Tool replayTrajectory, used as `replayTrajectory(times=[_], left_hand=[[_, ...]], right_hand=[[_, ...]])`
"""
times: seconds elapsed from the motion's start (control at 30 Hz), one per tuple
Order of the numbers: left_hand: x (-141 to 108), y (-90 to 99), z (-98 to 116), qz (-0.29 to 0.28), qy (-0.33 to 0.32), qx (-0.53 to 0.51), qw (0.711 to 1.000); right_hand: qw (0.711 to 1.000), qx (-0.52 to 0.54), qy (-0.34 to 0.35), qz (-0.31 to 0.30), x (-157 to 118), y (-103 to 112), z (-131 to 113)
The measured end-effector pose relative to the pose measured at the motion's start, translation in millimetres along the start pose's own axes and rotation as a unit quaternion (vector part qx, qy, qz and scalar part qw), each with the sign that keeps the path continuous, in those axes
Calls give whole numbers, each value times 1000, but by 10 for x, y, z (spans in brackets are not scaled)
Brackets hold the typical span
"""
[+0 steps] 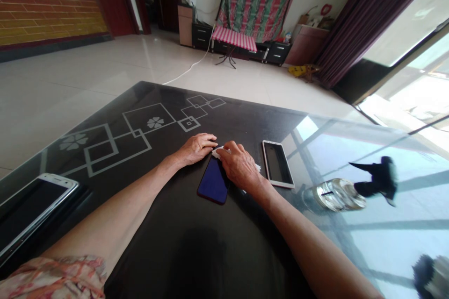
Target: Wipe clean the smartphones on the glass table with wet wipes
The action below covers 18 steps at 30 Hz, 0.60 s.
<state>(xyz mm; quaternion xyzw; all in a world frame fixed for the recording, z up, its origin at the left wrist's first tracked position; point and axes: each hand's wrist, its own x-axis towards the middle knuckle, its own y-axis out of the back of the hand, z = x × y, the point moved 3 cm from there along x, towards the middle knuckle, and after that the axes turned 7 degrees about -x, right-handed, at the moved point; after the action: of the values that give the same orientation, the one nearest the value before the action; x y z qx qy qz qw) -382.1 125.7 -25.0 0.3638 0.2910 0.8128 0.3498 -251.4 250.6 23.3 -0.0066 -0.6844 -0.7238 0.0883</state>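
A dark phone with a bluish screen (213, 182) lies flat on the black glossy table (157, 233). My right hand (240, 166) presses a crumpled white tissue (218, 152) on the phone's far end, its fingers bent round the tissue. Part of the tissue shows past the hand's right side. At the phone's far left corner rests my left hand (197, 148), fingers extended and slightly apart, with nothing visible in it. Right of my right hand lies a white-framed phone (278, 163), screen up.
A clear spray bottle with a black nozzle (338, 195) stands at the right. Another white-edged phone (31, 210) is at the left edge. A dark and white object (431, 275) sits lower right. Beyond the table are a small striped table (234, 39) and cabinets.
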Motion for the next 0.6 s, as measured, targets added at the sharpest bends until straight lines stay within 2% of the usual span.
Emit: replayTrajectory(times=[0.1, 0.3, 0.37, 0.6], left_hand=[[1, 0, 1, -3, 2, -2, 1000], [-1, 6, 21, -5, 6, 11, 1000], [-1, 9, 26, -7, 7, 13, 1000], [-6, 2, -1, -1, 1, -1, 1000]], right_hand=[[999, 22, 29, -16, -21, 35, -55], [984, 77, 151, -51, -208, 187, -296], [980, 92, 169, -55, -214, 176, -301], [998, 12, 62, 14, -14, 5, -57]])
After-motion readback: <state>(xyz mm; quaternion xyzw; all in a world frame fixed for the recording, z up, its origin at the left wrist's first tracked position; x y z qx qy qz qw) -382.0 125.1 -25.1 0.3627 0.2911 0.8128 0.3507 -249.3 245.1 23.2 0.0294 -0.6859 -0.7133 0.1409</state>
